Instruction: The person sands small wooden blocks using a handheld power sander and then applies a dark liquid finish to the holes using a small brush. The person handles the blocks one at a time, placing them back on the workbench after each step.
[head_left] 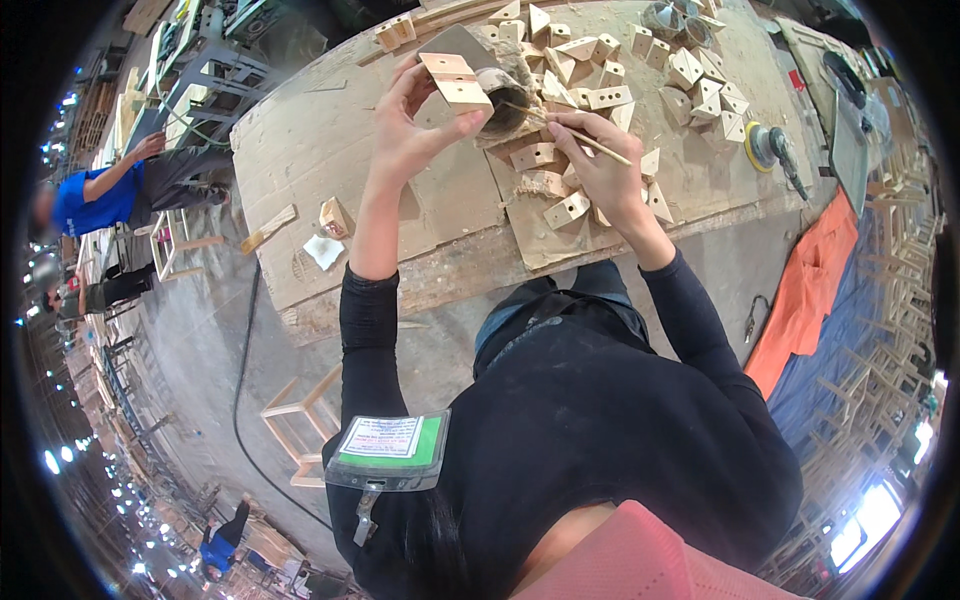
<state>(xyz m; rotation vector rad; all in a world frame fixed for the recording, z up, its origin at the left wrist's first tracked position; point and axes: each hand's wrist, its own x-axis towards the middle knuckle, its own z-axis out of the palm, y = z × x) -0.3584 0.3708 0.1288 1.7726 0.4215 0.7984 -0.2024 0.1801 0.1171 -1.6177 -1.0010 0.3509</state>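
Note:
My left hand is raised over the worktable, its fingers and thumb closed round a pale wooden block with a seam across its face. Right beside that block stands a round, dark-mouthed pot. A thin wooden stick is pinched in my right hand, and its far end reaches into the pot's mouth. What the pot holds is too dark to make out. Around my right hand lie several small wooden corner blocks with drilled holes.
More drilled blocks are heaped toward the far right of the cardboard-covered table. A sander lies at the right. Near the left edge are a flat brush and a white scrap. An orange cloth hangs at right.

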